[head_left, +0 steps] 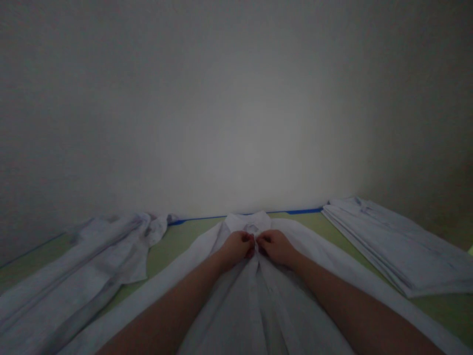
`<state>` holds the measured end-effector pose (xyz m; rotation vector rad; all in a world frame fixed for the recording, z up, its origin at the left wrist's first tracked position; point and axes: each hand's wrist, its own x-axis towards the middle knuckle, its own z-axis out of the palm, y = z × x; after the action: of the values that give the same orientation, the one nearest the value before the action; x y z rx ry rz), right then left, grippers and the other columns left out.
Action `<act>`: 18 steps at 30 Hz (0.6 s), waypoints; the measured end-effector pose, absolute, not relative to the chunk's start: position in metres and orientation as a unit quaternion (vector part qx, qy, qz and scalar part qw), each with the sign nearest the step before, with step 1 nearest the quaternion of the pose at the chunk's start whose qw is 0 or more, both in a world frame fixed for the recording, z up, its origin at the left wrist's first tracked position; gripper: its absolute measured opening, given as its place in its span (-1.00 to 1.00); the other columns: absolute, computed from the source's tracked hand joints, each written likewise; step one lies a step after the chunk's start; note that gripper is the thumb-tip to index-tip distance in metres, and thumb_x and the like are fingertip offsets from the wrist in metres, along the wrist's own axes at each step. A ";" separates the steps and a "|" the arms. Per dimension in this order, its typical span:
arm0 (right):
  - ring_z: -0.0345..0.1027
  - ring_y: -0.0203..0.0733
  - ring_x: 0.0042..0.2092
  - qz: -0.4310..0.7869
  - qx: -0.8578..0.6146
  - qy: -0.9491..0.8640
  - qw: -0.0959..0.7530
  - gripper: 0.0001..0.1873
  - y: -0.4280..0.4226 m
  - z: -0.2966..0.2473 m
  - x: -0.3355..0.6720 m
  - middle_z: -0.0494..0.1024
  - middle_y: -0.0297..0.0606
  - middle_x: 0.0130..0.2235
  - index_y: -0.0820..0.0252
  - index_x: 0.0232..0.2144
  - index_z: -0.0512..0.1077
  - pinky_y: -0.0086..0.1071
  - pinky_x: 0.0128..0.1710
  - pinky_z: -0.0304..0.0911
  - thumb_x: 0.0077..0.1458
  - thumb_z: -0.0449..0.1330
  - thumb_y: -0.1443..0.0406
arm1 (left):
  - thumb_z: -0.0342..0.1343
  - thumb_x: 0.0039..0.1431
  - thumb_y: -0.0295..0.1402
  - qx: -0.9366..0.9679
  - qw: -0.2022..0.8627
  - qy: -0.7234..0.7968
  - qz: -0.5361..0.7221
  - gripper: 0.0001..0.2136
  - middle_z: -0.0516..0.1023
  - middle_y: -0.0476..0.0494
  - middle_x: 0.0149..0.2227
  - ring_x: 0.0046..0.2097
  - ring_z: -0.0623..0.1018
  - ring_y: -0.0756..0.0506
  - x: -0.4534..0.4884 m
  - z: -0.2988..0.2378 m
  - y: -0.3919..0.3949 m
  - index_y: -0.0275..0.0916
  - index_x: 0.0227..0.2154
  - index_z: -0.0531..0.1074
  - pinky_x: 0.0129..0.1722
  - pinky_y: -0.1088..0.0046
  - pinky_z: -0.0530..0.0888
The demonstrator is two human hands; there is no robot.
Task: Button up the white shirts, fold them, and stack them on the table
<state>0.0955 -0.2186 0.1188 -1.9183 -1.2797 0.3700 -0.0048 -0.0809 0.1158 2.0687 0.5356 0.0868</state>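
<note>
A white button-up shirt (318,256) lies spread flat on the green table (173,241), collar away from me. My left hand (238,246) and my right hand (275,245) meet at the shirt's front placket just below the collar (248,222). Both hands pinch the cloth edges together there, fingertips touching each other. My forearms lie over the shirt's body.
A loose heap of white shirts (92,266) lies at the left. A neat stack of folded white shirts (399,241) sits at the right. Blue tape (299,211) runs along the table's far edge against a plain wall. The light is dim.
</note>
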 end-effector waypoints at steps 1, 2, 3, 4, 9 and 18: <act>0.25 -0.38 -0.49 0.149 -0.757 -0.498 0.396 -0.76 -0.218 0.118 0.095 0.44 -0.33 -0.55 0.26 -0.55 0.42 -0.52 -0.47 0.04 0.03 0.02 0.30 | -0.04 -0.05 -0.41 0.845 0.487 0.219 0.035 -0.87 0.39 0.00 -0.65 -0.58 0.36 0.05 -0.005 0.116 -0.081 -0.28 -0.61 0.35 -0.55 0.56 0.24; 0.26 -0.37 -0.49 0.148 -0.759 -0.492 0.400 -0.79 -0.218 0.117 0.094 0.46 -0.33 -0.54 0.26 -0.52 0.44 -0.52 -0.46 0.05 0.00 0.06 0.29 | -0.04 -0.06 -0.42 0.841 0.494 0.219 0.034 -0.88 0.38 0.01 -0.65 -0.58 0.36 0.05 -0.006 0.116 -0.082 -0.28 -0.61 0.34 -0.56 0.57 0.24; 0.27 -0.37 -0.47 0.143 -0.762 -0.485 0.404 -0.82 -0.218 0.116 0.093 0.47 -0.33 -0.52 0.25 -0.49 0.45 -0.52 -0.46 0.05 -0.03 0.09 0.28 | -0.05 -0.07 -0.44 0.836 0.501 0.220 0.033 -0.89 0.36 0.02 -0.66 -0.59 0.35 0.06 -0.006 0.116 -0.083 -0.28 -0.61 0.33 -0.57 0.58 0.24; 0.28 -0.36 -0.46 0.137 -0.766 -0.478 0.408 -0.84 -0.219 0.115 0.092 0.48 -0.33 -0.50 0.24 -0.46 0.47 -0.52 -0.46 0.06 -0.06 0.13 0.26 | -0.05 -0.09 -0.46 0.831 0.509 0.222 0.032 -0.90 0.34 0.03 -0.67 -0.60 0.34 0.06 -0.007 0.117 -0.084 -0.28 -0.62 0.32 -0.57 0.58 0.24; 0.30 -0.35 -0.45 0.104 -0.773 -0.470 0.412 -0.83 -0.220 0.110 0.087 0.50 -0.34 -0.49 0.21 -0.45 0.47 -0.51 -0.45 0.08 -0.12 0.19 0.23 | -0.07 -0.08 -0.45 0.804 0.545 0.236 0.034 -0.92 0.31 0.04 -0.65 -0.58 0.37 0.06 -0.007 0.118 -0.087 -0.28 -0.61 0.28 -0.54 0.57 0.32; 0.33 -0.35 -0.45 0.112 -0.757 -0.485 0.425 -0.84 -0.219 0.105 0.082 0.51 -0.34 -0.49 0.19 -0.45 0.50 -0.51 -0.46 0.11 -0.07 0.17 0.24 | -0.01 -0.08 -0.44 0.820 0.508 0.261 0.038 -0.91 0.35 0.02 -0.66 -0.58 0.38 0.05 -0.012 0.110 -0.085 -0.29 -0.62 0.32 -0.57 0.58 0.27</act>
<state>0.0824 -0.2189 0.1045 -1.8922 -1.2121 0.2799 -0.0122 -0.0853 0.1098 1.9773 0.6286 0.0921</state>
